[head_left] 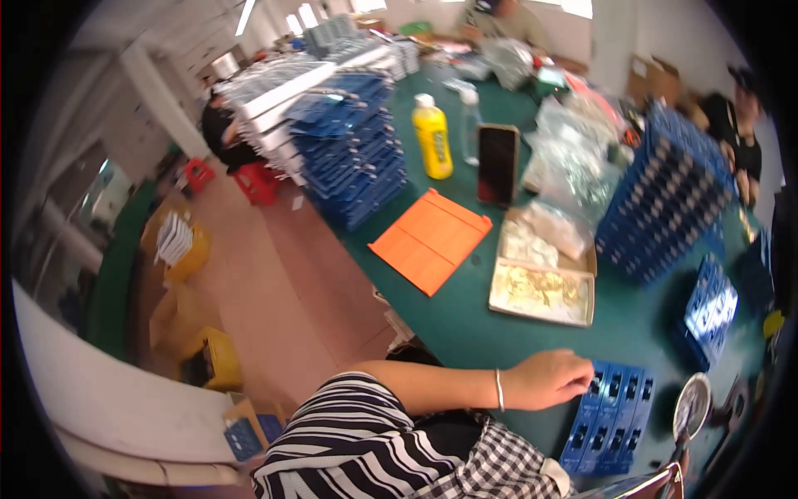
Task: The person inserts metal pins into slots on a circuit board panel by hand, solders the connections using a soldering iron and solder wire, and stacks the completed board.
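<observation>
left hand [544, 378]: fingers curled on the blue tray's [611, 420] upper-left corner
tray: at 4 o'clock from fingers, long axis 1-to-7
right hand: out of view
surface: green tabletop [465, 324]

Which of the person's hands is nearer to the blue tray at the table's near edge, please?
Left. The left hand rests its fingers on the blue tray at its upper left corner; the right hand is not in view.

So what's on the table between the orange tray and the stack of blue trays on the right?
In the head view, a shallow cardboard tray of small parts lies between orange tray and blue stack.
</observation>
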Motion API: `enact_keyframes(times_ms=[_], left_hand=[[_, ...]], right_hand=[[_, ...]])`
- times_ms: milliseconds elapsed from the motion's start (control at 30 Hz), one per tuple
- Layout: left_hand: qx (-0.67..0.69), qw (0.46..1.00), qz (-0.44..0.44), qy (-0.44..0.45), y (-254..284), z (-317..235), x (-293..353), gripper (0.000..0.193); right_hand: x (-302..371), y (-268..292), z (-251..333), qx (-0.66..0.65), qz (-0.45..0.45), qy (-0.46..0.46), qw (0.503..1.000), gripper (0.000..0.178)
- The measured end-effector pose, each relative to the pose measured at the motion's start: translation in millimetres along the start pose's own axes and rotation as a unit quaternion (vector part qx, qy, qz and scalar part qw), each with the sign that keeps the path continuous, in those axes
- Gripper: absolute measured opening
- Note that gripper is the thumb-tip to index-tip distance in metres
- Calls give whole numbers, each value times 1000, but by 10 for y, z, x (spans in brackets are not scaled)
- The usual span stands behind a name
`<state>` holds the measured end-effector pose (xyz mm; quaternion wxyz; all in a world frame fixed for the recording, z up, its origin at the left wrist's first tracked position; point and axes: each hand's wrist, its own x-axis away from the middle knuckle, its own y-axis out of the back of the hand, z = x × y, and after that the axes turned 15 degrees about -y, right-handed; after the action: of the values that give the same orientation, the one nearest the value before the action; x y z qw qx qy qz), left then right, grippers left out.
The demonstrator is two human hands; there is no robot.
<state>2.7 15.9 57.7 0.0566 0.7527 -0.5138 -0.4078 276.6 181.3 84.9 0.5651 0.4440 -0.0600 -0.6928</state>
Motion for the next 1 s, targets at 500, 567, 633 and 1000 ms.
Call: enact_keyframes(times_ms=[500, 567, 633, 1000], left_hand=[[12, 995, -49, 81, 13, -350, 540, 13], [16, 997, -62, 46, 7, -313, 535, 11], [26, 997, -63, 34, 1, -269, 525, 10], [115, 991, -39, 63, -79, -259, 499, 7]], right_hand=[[-698, -226, -1223, -127, 183, -94, 970, 26], [-713, -185, -1216, -108, 202, -134, 964, 27], [-704, -223, -1190, -170, 194, -154, 954, 27], [-633, -225, -1167, -240, 195, -402, 862, 34]])
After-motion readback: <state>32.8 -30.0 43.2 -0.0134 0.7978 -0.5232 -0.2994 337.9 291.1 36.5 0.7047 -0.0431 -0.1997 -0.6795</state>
